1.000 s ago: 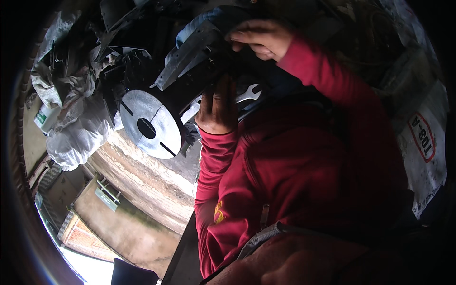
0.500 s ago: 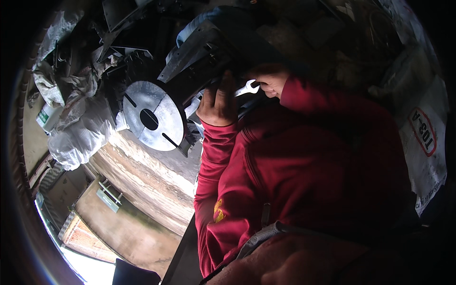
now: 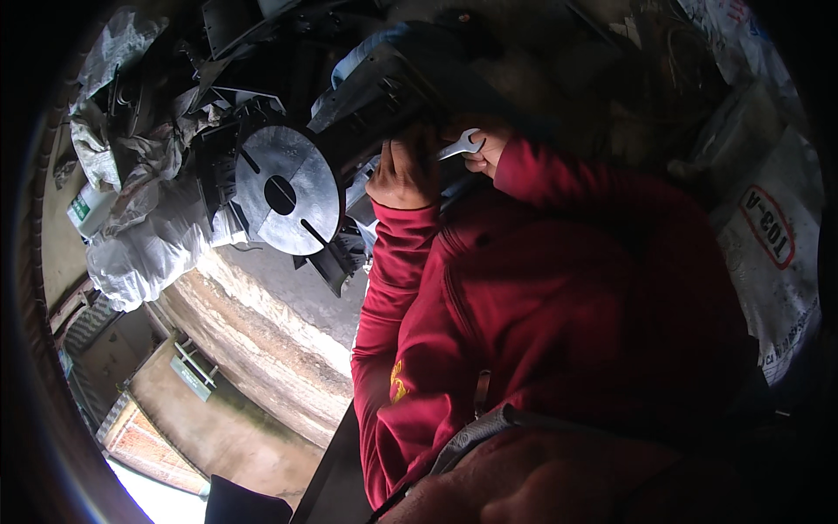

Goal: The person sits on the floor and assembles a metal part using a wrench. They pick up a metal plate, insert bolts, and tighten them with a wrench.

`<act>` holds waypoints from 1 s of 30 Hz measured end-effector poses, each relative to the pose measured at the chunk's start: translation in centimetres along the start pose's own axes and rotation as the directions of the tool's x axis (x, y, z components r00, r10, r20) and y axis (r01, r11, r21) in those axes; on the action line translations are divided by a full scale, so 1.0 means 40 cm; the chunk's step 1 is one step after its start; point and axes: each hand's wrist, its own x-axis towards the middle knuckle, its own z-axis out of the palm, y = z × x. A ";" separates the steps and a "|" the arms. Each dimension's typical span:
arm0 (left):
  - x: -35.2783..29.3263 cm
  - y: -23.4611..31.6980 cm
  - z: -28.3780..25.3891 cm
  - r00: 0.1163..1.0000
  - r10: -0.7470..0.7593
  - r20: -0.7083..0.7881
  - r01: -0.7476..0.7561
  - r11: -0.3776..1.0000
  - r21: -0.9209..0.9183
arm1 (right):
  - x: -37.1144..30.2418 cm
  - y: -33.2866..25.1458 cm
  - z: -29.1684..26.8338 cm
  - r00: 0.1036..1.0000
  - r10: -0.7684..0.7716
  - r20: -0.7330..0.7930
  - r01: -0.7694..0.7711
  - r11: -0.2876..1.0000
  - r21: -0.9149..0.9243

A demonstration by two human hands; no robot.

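Observation:
A steel open-end wrench [image 3: 460, 146] runs slantwise between my two hands. Its open jaw lies against my right hand [image 3: 491, 152], whose fingers curl closed around that end. The wrench's other end disappears behind my left hand [image 3: 403, 175]. That hand is closed, its fingers bent over a dark part in shadow, and what they grip is hidden. Just beyond is a dark metal frame [image 3: 371, 92] with an angled plate and small studs. Left of my left hand stands a round grey metal disc [image 3: 310, 183] with a centre hole and two slots.
White plastic sacks [image 3: 144, 262] and a white container with a green label [image 3: 90, 210] lie at the left. More dark metal brackets [image 3: 229, 26] are piled at the far side. A printed white sack [image 3: 772, 236] sits at the right. A dirt-streaked ledge [image 3: 262, 332] curves below the disc.
The view has shifted slightly, so the disc and frame sit a little differently. My right hand has come closer to my left, and the wrench's jaw now overlaps the right fingers more.

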 end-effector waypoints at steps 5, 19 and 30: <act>0.009 0.016 -0.026 1.000 -0.014 0.005 0.014 0.999 -0.040 | -0.001 0.011 -0.016 0.995 -0.027 0.093 0.028 1.000 -0.003; 0.012 0.021 -0.022 0.997 -0.038 0.071 0.043 0.997 -0.066 | -0.008 0.008 -0.017 0.996 0.060 0.068 -0.066 0.994 0.083; 0.007 0.019 -0.021 0.991 -0.019 0.135 0.025 0.999 -0.047 | -0.002 -0.006 -0.026 0.973 0.128 0.194 -0.160 0.973 0.164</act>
